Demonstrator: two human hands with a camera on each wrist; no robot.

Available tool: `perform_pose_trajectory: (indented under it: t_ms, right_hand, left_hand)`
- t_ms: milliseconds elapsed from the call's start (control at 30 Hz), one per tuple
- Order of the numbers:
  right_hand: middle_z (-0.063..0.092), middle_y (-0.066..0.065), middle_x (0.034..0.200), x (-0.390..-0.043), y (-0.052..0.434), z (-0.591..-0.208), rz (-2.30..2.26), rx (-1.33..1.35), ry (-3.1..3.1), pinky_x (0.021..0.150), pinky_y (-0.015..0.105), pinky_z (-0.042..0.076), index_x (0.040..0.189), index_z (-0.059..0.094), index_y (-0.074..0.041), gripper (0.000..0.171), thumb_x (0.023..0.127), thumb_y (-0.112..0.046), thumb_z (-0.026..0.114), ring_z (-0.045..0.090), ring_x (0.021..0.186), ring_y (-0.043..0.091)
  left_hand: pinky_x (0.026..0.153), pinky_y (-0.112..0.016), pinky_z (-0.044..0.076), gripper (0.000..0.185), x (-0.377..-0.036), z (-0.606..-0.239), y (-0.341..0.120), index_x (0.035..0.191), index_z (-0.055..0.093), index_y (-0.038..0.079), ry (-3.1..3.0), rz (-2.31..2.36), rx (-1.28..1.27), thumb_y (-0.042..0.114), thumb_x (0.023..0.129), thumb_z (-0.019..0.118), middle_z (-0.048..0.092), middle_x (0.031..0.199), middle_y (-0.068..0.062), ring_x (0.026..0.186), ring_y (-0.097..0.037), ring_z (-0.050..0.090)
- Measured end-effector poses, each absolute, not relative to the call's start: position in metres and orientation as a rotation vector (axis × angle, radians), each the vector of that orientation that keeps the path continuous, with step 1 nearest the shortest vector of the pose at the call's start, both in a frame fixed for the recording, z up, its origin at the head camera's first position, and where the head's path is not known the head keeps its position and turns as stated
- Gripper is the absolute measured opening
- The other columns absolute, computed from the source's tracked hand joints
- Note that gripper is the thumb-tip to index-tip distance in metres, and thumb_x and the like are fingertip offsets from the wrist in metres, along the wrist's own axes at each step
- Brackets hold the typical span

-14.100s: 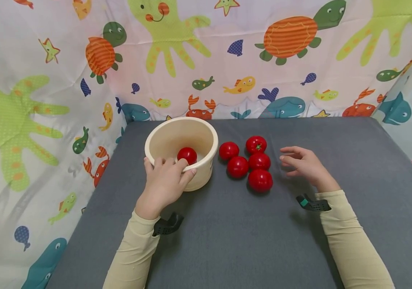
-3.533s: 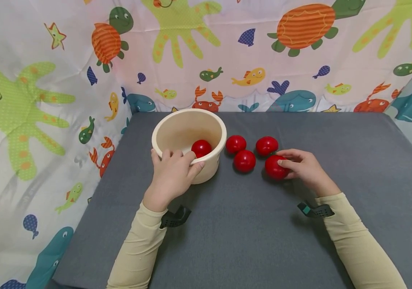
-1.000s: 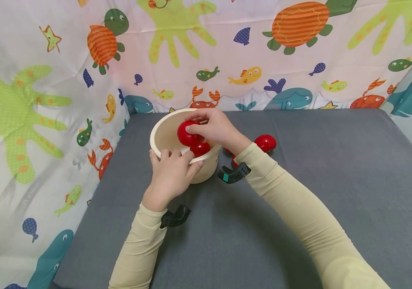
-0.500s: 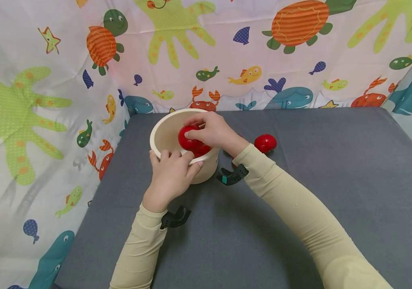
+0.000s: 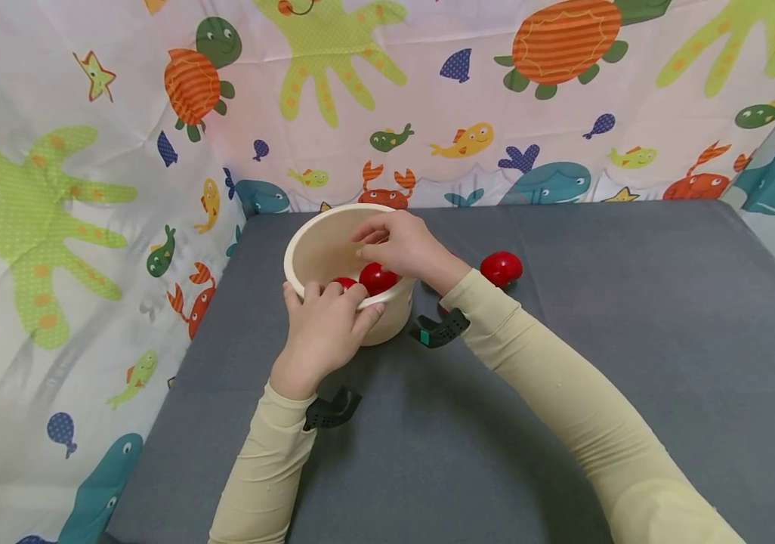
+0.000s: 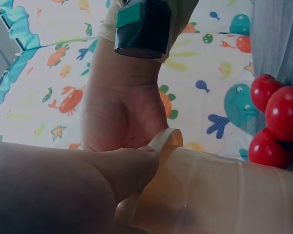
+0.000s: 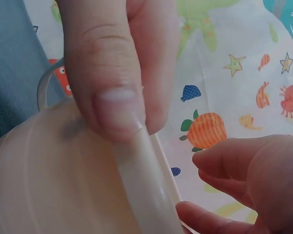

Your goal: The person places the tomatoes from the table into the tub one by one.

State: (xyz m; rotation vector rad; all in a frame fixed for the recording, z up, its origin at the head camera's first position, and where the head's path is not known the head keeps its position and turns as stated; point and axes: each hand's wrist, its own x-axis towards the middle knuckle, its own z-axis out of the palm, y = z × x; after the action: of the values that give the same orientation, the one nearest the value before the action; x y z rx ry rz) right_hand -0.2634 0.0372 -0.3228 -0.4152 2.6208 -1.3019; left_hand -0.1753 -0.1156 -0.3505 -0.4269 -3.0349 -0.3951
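A cream bowl stands at the back left of the grey table. My left hand grips its near rim, thumb outside and fingers inside. In the right wrist view a left finger presses on the bowl's rim. Two red tomatoes lie inside the bowl. My right hand hovers over the bowl with loosely curled fingers and holds nothing. One tomato shows on the table right of the bowl. The left wrist view shows three tomatoes together beside the bowl's wall.
A printed sea-animal curtain closes off the back and both sides of the table. My right forearm crosses the middle of the table and hides the tomatoes nearest the bowl.
My right hand carried a tomato from the table over the bowl and let it go; it now lies in the bowl. The left hand has stayed on the rim.
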Motion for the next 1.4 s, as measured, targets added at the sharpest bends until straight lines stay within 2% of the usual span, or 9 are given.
perform_pose_trajectory:
  t_ms: [400,667,1033,1400]
  right_hand:
    - [0.072,0.009,0.125,-0.262,0.043,-0.325,-1.414,-0.427,2.581,0.081,0.036,0.062,0.125,0.071,-0.015,0.032,0.093,-0.021,0.069,0.069,0.108,0.024]
    - [0.069,0.010,0.127,-0.260,0.059,-0.319,-1.522,-0.410,2.559,0.082,0.038,0.062,0.128,0.068,-0.014,0.034,0.094,-0.020,0.069,0.066,0.109,0.026]
    - [0.066,0.013,0.134,-0.260,0.112,-0.304,-1.603,-0.305,2.588,0.082,0.037,0.063,0.135,0.063,-0.013,0.040,0.096,-0.020,0.068,0.068,0.114,0.029]
    - [0.064,0.015,0.135,-0.255,0.176,-0.318,-1.484,-0.153,2.689,0.080,0.030,0.062,0.137,0.060,-0.012,0.041,0.099,-0.026,0.064,0.065,0.114,0.028]
  left_hand:
    - [0.112,-0.078,0.012,0.038,-0.175,-0.351,-0.115,0.121,0.069,0.015,-3.042,-0.393,-0.426,0.045,0.099,0.060,0.068,0.119,-0.015,0.119,-0.043,0.050]
    - [0.113,-0.078,0.010,0.036,-0.175,-0.351,-0.115,0.117,0.070,0.015,-3.036,-0.416,-0.437,0.045,0.099,0.060,0.067,0.116,-0.016,0.118,-0.042,0.050]
    - [0.112,-0.076,0.011,0.033,-0.174,-0.351,-0.115,0.109,0.069,0.016,-3.014,-0.419,-0.421,0.046,0.099,0.060,0.066,0.109,-0.014,0.115,-0.042,0.050]
    - [0.113,-0.077,0.008,0.031,-0.173,-0.350,-0.114,0.107,0.069,0.016,-3.027,-0.449,-0.417,0.045,0.099,0.060,0.065,0.107,-0.013,0.115,-0.041,0.049]
